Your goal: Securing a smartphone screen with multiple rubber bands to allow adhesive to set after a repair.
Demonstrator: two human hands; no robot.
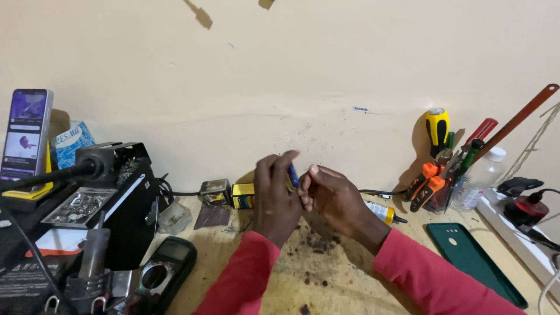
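Note:
My left hand and my right hand meet above the middle of the wooden bench, both in red sleeves. Between the fingers sits a small blue object, with my left fingers wrapped around it and my right fingertips touching it. Most of the object is hidden by the fingers. Behind the hands, against the wall, stands a small yellow and black battery-like block.
A black soldering station and a phone on a stand fill the left. A black multimeter lies front left. At right are a holder of screwdrivers and pliers, a clear bottle, a glue tube and a green phone.

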